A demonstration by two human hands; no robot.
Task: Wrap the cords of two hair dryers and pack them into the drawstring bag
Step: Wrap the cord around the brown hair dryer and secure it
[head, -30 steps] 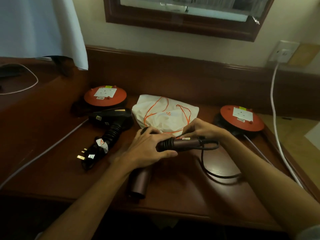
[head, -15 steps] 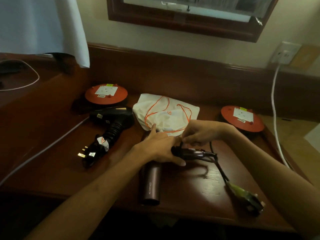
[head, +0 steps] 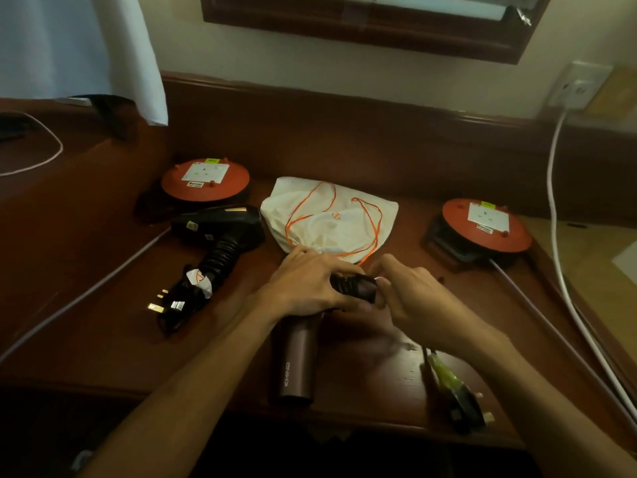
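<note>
Hair dryers lie on our dark polished wooden desk [head: 103, 339]: the maroon hair dryer [head: 295, 360], a smooth metallic cylinder, rests near the front edge, its barrel pointing toward us. Our left hand [head: 303, 288] curls round its handle, where black cord [head: 348, 282] coils in tight ribbed turns; our right hand [head: 410, 294] pinches the handle's end. The cord's plug [head: 462, 398] hovers blurred at near right. Left of us lies the black hair dryer [head: 220, 229], cord already wound, three-pin plug [head: 169, 305] glinting. Farther back sits the crumpled white cloth drawstring bag [head: 331, 219] with orange strings, between two round orange cable reels [head: 205, 181] [head: 486, 225].
</note>
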